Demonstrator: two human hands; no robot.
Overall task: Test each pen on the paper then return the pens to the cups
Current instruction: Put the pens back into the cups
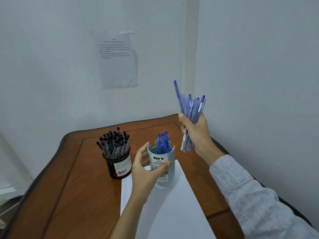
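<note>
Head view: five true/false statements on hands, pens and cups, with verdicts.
1. The right hand grips a bundle of blue plastic pens above the brown wooden table. True.
2. The light blue plastic cup is empty. False: several blue pens stand in it.
3. The left hand holds the light blue plastic cup, with its thumb across the label. True.
4. The black mesh cup holds blue pens. False: it is full of black-capped pens.
5. The black mesh cup stands to the right of the light blue plastic cup. False: it stands to its left.
</note>
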